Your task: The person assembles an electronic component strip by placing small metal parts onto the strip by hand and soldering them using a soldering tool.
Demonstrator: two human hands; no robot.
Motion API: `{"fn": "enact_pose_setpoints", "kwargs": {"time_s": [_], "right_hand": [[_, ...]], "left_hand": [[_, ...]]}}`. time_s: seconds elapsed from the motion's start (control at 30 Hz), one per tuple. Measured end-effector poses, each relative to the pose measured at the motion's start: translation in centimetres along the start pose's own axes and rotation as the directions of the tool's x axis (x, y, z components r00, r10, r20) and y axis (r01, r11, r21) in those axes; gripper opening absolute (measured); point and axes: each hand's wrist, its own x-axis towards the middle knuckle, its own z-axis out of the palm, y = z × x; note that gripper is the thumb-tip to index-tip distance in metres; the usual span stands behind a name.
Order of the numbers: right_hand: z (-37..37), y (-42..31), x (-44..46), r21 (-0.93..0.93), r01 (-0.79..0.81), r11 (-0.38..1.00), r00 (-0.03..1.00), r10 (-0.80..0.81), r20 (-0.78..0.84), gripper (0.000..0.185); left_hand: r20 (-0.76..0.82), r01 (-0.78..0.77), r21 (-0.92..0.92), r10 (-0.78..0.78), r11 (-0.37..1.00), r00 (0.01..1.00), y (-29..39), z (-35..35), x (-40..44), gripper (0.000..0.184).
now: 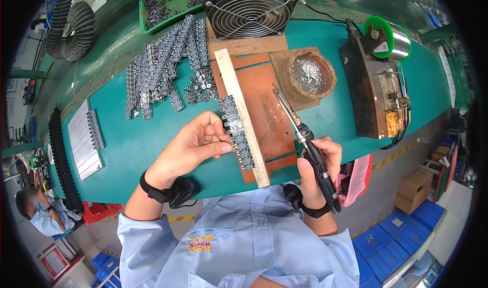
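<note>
My left hand [195, 145] is closed, thumb and fingertips pinching the left edge of a strip of small circuit boards [237, 130]. The strip lies along a pale wooden bar [246, 120], which rests across a reddish-brown board [269, 125]. My right hand [325, 163] is wrapped round the dark handle of a soldering iron [306, 135]. The iron slants up and left, its tip above the brown board, right of the bar and apart from the strip. Part of the strip's edge is hidden behind my left fingers.
Stacked board strips [162, 64] and loose small metal parts [199, 88] lie back left. A fan [251, 13] stands behind the brown board. A round pot [330, 79] holds silvery bits. Further right are a solder spool [401, 41] and metal box [363, 89]. A person [48, 219] sits far left.
</note>
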Motion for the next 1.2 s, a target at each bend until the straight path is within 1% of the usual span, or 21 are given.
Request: {"fn": "enact_pose_setpoints", "kwargs": {"time_s": [0.1, 0.2, 0.37, 0.47, 0.5, 0.6, 0.63, 0.73, 0.77, 0.87, 0.9, 1.0, 1.03, 1.13, 1.2], "right_hand": [[0.1, 0.1, -0.1, 0.033, -0.018, 0.999, 1.000, 0.018, -0.017, 0.037], [-0.1, 0.3, -0.1, 0.021, -0.002, 1.000, 1.000, 0.002, -0.008, 0.038], [0.0, 0.3, -0.1, 0.011, 0.000, 1.000, 1.000, 0.000, -0.009, 0.038], [0.1, 0.3, -0.1, 0.011, 0.011, 1.000, 1.000, -0.011, -0.017, 0.037], [0.1, 0.3, -0.1, 0.010, 0.012, 1.000, 1.000, -0.011, -0.017, 0.037], [0.1, 0.3, -0.1, 0.013, 0.000, 1.000, 1.000, 0.000, -0.030, 0.038], [0.2, 0.2, -0.1, 0.011, 0.002, 1.000, 1.000, -0.001, -0.029, 0.038], [0.3, -0.1, 0.0, 0.083, -0.045, 0.996, 0.997, 0.051, -0.066, 0.039], [0.2, -0.1, -0.1, 0.081, -0.045, 0.996, 0.997, 0.049, -0.059, 0.039], [-1.3, -0.2, -1.1, 0.214, -0.135, 0.968, 0.991, 0.133, 0.021, 0.041], [-1.6, -0.4, -1.4, 0.209, -0.139, 0.968, 0.990, 0.135, 0.034, 0.041], [-2.3, -1.3, -2.3, 0.169, 0.088, 0.982, 0.979, -0.116, 0.168, 0.043], [-2.3, -1.6, -2.2, 0.166, 0.084, 0.982, 0.978, -0.114, 0.177, 0.043], [-2.4, -2.8, -1.7, -0.024, 0.297, 0.955, 0.888, -0.267, 0.374, 0.043], [-2.3, -2.7, -1.9, -0.025, 0.287, 0.958, 0.882, -0.254, 0.397, 0.043]], "left_hand": [[-0.029, 0.000, -0.019, 0.000, 1.000, 1.000, 0.1, 0.1, 0.0, 0.023], [0.013, -0.004, 0.024, 0.003, 1.000, 1.000, 0.0, 0.0, 0.0, 0.019], [0.023, -0.020, 0.032, 0.019, 0.999, 1.000, -0.2, -0.1, 0.1, 0.020], [-0.021, 0.045, 0.031, -0.044, 0.999, 0.999, 0.1, 0.0, 0.0, 0.013], [-0.020, 0.044, 0.029, -0.043, 0.999, 0.999, 0.2, 0.0, 0.0, 0.013], [0.094, 0.128, 0.138, -0.142, 0.982, 0.985, 0.5, -0.2, -0.1, 0.009], [0.095, 0.126, 0.136, -0.140, 0.983, 0.986, 0.4, -0.2, -0.1, 0.009], [0.133, 0.088, 0.126, -0.105, 0.988, 0.986, 0.0, -0.2, -0.1, 0.015], [0.130, 0.085, 0.121, -0.101, 0.989, 0.986, -0.1, -0.2, -0.2, 0.015], [0.150, 0.090, 0.073, -0.100, 0.993, 0.984, -0.4, -0.3, -0.1, 0.016], [0.142, 0.087, 0.061, -0.095, 0.994, 0.985, -0.4, -0.3, 0.0, 0.016], [0.160, 0.086, 0.035, -0.090, 0.996, 0.983, -0.4, -0.3, 0.1, 0.014], [0.156, 0.084, 0.026, -0.087, 0.996, 0.984, -0.4, -0.3, 0.1, 0.014], [0.173, 0.070, 0.032, -0.074, 0.997, 0.982, -0.6, -0.4, 0.1, 0.018], [0.174, 0.065, 0.023, -0.068, 0.998, 0.982, -0.6, -0.4, 0.0, 0.018]]}}
